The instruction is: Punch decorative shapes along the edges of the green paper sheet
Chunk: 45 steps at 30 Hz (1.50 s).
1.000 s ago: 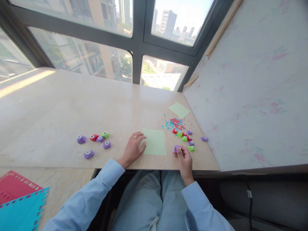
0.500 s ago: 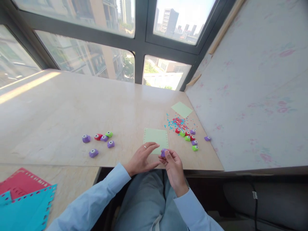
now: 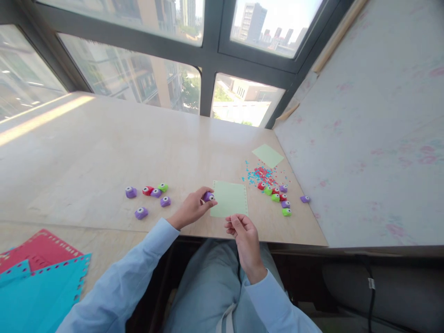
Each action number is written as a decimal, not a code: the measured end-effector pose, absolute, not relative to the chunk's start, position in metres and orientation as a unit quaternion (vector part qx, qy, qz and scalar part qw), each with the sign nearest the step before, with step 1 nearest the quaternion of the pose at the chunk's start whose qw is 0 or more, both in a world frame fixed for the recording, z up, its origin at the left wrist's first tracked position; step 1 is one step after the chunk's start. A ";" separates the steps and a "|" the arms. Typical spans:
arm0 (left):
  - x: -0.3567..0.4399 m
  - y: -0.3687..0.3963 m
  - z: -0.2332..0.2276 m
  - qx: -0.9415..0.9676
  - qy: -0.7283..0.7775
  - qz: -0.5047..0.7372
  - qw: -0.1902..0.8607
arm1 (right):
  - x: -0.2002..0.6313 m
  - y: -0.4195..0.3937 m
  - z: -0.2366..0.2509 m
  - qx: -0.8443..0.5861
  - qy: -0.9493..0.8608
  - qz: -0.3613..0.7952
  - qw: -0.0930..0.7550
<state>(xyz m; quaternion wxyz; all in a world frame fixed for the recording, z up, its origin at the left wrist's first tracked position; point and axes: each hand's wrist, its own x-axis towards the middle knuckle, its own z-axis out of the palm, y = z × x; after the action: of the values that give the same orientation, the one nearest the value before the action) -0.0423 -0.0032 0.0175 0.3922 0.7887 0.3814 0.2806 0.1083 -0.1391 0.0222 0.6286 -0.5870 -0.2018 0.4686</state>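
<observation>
My left hand (image 3: 192,207) is closed round a small purple craft punch (image 3: 208,197) with a white button, held over the left edge of the pale green paper (image 3: 229,199). Punched holes run down the paper's right edge. My right hand (image 3: 243,233) is just in front of the paper's near edge, thumb and fingers pinched together. Something tiny and pale may show at its fingertips; I cannot make it out. Left of my left hand, several purple, red and green punches (image 3: 141,213) stand loosely on the table.
To the right, several more punches (image 3: 275,198) cluster beside a scatter of red and blue paper bits (image 3: 264,175). A second green sheet (image 3: 268,156) lies behind them. Punched red (image 3: 52,247) and blue sheets (image 3: 52,291) lie at the near left. A papered wall (image 3: 367,152) bounds the right side.
The purple punch has passed from my right hand to my left, which has moved left and away from me. My right hand stays pinched near the paper's near edge. The view has shifted slightly.
</observation>
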 end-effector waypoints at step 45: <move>-0.051 0.008 0.000 0.922 0.252 0.179 0.235 | 0.149 -0.146 0.005 -0.645 -0.603 0.157 0.443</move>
<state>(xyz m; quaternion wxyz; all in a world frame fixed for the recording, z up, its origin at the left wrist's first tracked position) -0.0512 0.0080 0.0002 0.2346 0.9217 0.2518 0.1788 0.1488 -0.1462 0.0052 0.4427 -0.6450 -0.6027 0.1571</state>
